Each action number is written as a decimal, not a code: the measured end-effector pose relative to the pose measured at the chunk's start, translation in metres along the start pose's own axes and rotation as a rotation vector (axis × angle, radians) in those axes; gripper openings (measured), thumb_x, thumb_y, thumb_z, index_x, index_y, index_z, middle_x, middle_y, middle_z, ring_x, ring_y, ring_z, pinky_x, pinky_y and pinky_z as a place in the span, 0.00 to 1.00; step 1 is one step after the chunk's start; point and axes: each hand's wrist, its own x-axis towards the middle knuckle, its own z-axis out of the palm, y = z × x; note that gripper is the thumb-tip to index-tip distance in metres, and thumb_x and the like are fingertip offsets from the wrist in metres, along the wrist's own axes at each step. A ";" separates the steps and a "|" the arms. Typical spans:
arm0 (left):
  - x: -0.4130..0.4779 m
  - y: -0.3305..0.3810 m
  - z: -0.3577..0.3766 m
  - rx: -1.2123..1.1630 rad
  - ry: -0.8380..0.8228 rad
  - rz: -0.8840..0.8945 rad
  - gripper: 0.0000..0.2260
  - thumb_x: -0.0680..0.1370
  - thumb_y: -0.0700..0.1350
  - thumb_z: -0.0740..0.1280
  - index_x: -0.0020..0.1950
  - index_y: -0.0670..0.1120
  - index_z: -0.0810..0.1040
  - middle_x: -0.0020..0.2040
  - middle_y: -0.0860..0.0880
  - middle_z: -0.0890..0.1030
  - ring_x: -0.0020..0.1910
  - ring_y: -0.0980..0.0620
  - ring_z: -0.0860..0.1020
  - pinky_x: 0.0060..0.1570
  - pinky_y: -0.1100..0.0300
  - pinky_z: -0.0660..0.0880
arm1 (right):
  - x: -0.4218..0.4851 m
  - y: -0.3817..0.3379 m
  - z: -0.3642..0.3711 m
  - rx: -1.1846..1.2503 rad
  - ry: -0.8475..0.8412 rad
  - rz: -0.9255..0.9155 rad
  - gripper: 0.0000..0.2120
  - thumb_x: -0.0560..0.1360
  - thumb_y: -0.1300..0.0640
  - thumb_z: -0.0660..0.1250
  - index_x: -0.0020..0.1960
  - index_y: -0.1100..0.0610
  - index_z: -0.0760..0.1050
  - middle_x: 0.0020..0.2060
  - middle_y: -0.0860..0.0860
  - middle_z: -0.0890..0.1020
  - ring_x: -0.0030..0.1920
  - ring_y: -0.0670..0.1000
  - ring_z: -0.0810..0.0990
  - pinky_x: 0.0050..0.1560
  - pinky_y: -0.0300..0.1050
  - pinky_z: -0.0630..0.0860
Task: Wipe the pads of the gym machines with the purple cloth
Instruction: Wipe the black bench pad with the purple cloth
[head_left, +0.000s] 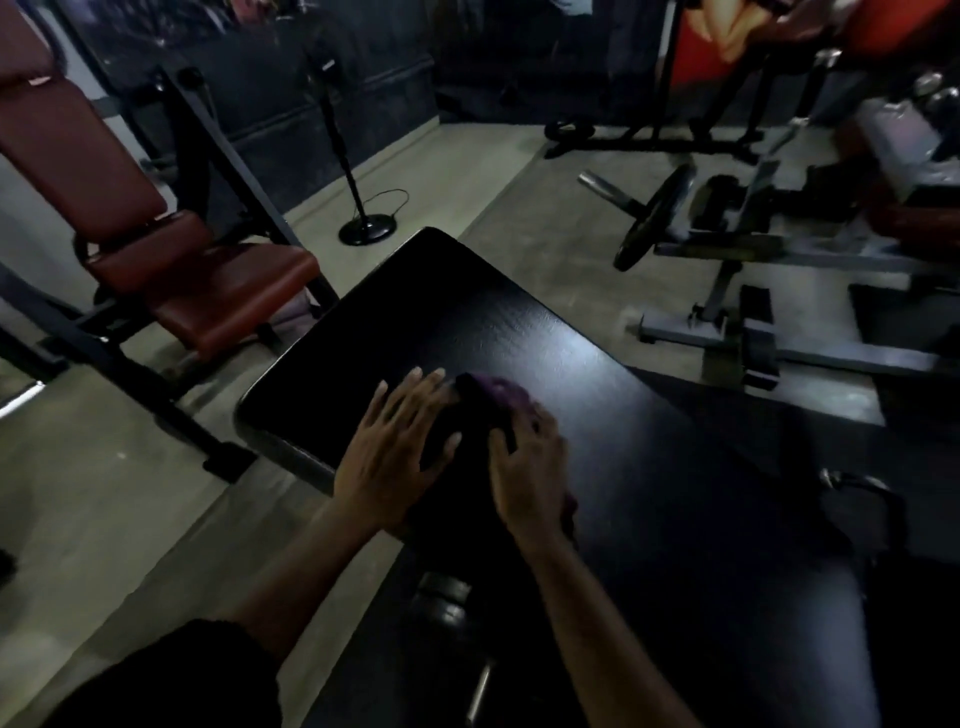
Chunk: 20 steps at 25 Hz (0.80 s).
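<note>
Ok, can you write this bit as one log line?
step: wiping black pad | left hand: flat, spread | right hand: on purple cloth

purple cloth (500, 393), black pad (467, 322), maroon bench (171, 275), grey floor (130, 493)

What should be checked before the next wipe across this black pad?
1. Purple cloth lies on the black pad: ok.
2. Right hand is on the cloth: ok.
3. Right fingers grip the cloth rather than just press on it: cannot tell, blurred.
4. Left hand rests flat beside it, fingers spread: ok.
5. Pad beyond the hands is free of objects: ok.
6. Pad surface is already clean: cannot tell, too dark.
</note>
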 end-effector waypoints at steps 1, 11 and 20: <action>0.000 -0.001 -0.003 -0.081 0.049 -0.020 0.24 0.78 0.59 0.51 0.71 0.50 0.63 0.72 0.47 0.69 0.72 0.46 0.64 0.70 0.44 0.62 | -0.020 -0.008 0.018 -0.084 -0.051 -0.018 0.31 0.71 0.35 0.42 0.73 0.40 0.54 0.76 0.52 0.53 0.74 0.54 0.53 0.73 0.57 0.54; -0.006 0.015 0.022 0.284 -0.287 0.484 0.27 0.73 0.63 0.52 0.68 0.52 0.70 0.67 0.47 0.75 0.66 0.44 0.73 0.62 0.40 0.71 | -0.065 0.060 0.026 -0.254 0.168 0.155 0.28 0.71 0.38 0.48 0.71 0.38 0.59 0.74 0.52 0.60 0.72 0.57 0.63 0.67 0.58 0.62; -0.007 0.014 0.033 0.329 -0.265 0.514 0.30 0.74 0.65 0.49 0.65 0.49 0.75 0.66 0.45 0.76 0.66 0.43 0.73 0.65 0.39 0.66 | -0.072 0.166 -0.033 -0.349 0.193 0.675 0.24 0.76 0.48 0.59 0.71 0.45 0.62 0.72 0.56 0.60 0.66 0.62 0.64 0.65 0.56 0.63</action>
